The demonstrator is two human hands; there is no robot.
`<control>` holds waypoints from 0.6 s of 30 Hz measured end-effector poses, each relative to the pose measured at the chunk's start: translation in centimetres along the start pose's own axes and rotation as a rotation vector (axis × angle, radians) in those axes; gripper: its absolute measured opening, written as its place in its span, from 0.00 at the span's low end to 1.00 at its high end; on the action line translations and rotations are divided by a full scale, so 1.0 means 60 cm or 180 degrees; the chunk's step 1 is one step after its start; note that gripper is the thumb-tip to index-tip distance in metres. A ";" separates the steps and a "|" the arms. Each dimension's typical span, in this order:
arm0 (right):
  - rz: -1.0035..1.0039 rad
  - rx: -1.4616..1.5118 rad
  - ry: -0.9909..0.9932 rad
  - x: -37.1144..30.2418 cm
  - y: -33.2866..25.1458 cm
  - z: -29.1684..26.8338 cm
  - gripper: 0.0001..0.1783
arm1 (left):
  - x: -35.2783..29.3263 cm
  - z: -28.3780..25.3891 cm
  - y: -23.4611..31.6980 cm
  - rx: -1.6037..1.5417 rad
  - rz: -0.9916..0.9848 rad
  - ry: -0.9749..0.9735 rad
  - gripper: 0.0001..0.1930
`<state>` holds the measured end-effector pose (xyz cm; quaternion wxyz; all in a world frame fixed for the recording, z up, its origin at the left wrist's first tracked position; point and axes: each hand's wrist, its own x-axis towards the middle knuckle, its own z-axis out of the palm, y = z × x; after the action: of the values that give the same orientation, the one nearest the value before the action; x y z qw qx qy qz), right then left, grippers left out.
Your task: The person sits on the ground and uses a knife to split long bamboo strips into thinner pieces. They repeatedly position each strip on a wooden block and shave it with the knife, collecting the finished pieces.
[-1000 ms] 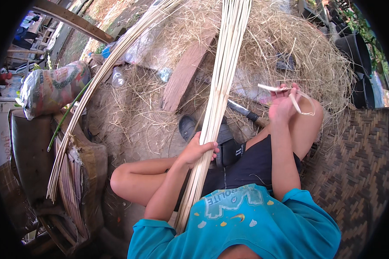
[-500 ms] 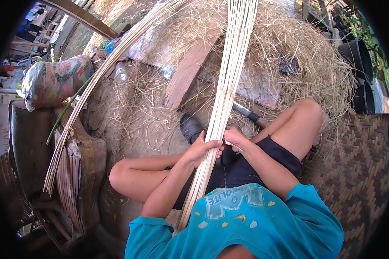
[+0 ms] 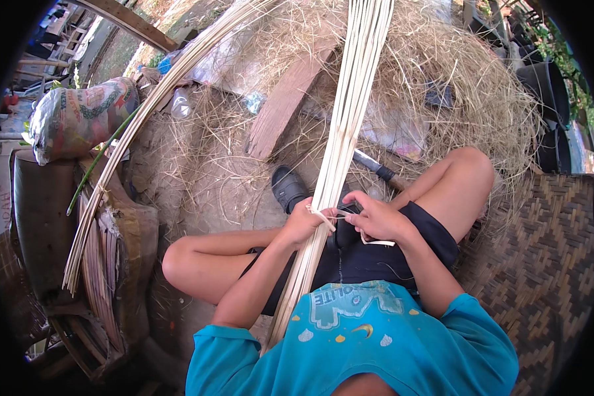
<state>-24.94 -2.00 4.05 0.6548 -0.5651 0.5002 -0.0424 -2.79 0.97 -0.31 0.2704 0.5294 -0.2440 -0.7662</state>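
A long bundle of pale split bamboo strips [image 3: 340,145] runs across my lap, from beside my torso out over the straw. My left hand [image 3: 305,222] is wrapped round the bundle near its middle. At that spot a thin, flat tying strip [image 3: 323,218] loops over the strips, with one end bent out to the right. Just right of the bundle, my right hand [image 3: 376,221] pinches the strip between bent fingers, its tail hanging below the palm. Beyond my hands a knife with a dark handle [image 3: 381,173] lies on the ground near my right shin.
A second tied bundle of strips [image 3: 122,148] leans at the left over a worn chair [image 3: 129,224]. A stuffed sack [image 3: 86,119] stands behind it. Farther ahead are a wooden plank [image 3: 290,99] and heaped fibre shavings [image 3: 468,99]. Woven matting [image 3: 534,264] lies at the right.
My right hand has moved slightly away from the bundle, drawing the tying strip with it. The strip's loop now shows across the bundle beside my left hand.
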 end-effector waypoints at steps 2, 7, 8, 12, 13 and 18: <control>-0.0515 -0.0431 0.0365 -0.005 -0.036 0.010 0.19 | 0.007 0.001 -0.010 0.0079 0.0201 -0.0044 0.17; -0.1048 -0.1252 0.0540 0.026 -0.078 0.058 0.22 | 0.035 -0.055 -0.080 0.0881 0.0981 0.0039 0.19; -0.1006 -0.1328 0.0636 0.027 -0.088 0.068 0.20 | 0.048 -0.071 -0.105 0.1117 0.1320 0.0042 0.20; -0.1333 -0.1238 0.1182 0.035 -0.059 0.081 0.15 | 0.022 -0.010 -0.020 0.1085 0.1109 -0.0074 0.18; -0.1569 -0.1078 0.1324 0.042 -0.044 0.088 0.15 | 0.011 -0.008 -0.010 0.0660 0.0826 -0.0208 0.13; -0.0463 0.1324 0.0493 0.020 -0.010 0.085 0.19 | 0.008 -0.011 -0.014 0.0110 0.0134 0.0056 0.08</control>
<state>-20.47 0.64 3.07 0.7120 -0.4476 0.4873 -0.2348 -2.47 1.19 -1.39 0.2795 0.5354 -0.2659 -0.7513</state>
